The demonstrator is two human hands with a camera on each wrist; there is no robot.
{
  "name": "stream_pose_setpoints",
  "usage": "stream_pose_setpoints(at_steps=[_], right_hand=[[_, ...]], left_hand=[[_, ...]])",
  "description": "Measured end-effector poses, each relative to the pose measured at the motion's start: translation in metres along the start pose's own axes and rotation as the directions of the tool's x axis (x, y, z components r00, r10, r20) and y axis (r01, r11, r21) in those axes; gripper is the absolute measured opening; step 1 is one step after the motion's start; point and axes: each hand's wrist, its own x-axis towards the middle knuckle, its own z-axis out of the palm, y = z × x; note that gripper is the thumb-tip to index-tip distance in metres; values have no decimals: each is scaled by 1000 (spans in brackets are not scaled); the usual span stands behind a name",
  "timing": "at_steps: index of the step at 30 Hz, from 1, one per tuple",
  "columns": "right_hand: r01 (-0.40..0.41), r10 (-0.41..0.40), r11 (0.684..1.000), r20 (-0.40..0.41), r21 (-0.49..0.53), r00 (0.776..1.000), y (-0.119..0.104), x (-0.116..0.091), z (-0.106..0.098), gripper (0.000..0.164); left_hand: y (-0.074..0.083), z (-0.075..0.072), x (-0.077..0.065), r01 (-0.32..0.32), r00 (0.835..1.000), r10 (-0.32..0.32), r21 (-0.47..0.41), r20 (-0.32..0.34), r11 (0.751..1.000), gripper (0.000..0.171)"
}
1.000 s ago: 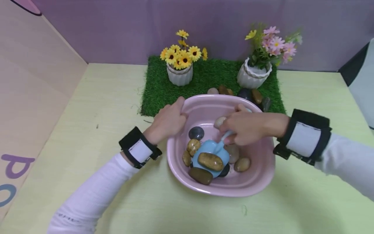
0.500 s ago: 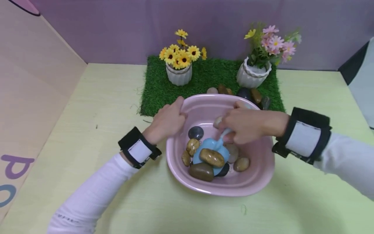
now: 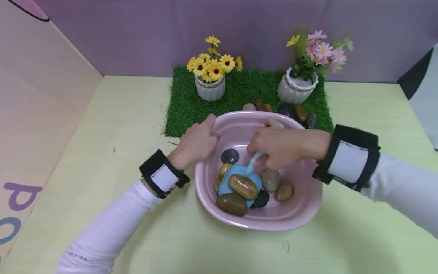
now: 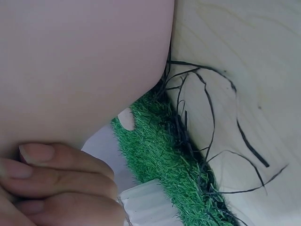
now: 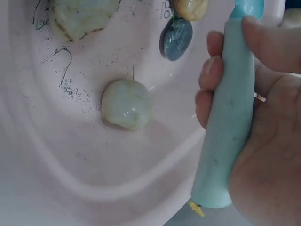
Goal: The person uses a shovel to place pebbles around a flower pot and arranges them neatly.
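My right hand (image 3: pixel 280 146) grips the pale blue handle (image 5: pixel 230 108) of a light blue toy shovel (image 3: pixel 224 184), its fingers and thumb wrapped round it in the right wrist view. The shovel's blade is low inside a pink basin (image 3: pixel 258 224). A streaked brown stone (image 3: pixel 243 186) lies on the blade, and a dark brown stone (image 3: pixel 232 204) lies against its front edge. My left hand (image 3: pixel 198 142) holds the basin's left rim; in the left wrist view its curled fingers (image 4: pixel 70 183) lie by the basin's outer wall. The palm side of the left hand is hidden.
Several more stones lie in the basin, among them a grey one (image 3: pixel 230 156) and a black one (image 3: pixel 261 199). Behind it, a green turf mat (image 3: pixel 253 83) bears a pot of yellow flowers (image 3: pixel 211 88), a pot of pink flowers (image 3: pixel 297 89) and several stones (image 3: pixel 286 110).
My right hand has moved left with the shovel, and the blade has slid left under the streaked stone, covering more of the yellowish stones. My left hand stays on the rim.
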Motion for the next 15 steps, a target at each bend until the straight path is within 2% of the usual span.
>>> stream_pose_setpoints(at_steps=[6, 15], right_hand=[[-5, -3, 994, 70, 113, 998, 8, -7, -2, 7], [-46, 31, 986, 92, 162, 995, 16, -15, -6, 8]], left_hand=[[1, -1, -1, -2, 1000, 2, 5, -5, 1000, 21], [0, 1, 0, -8, 1000, 8, -2, 1, 1000, 22]])
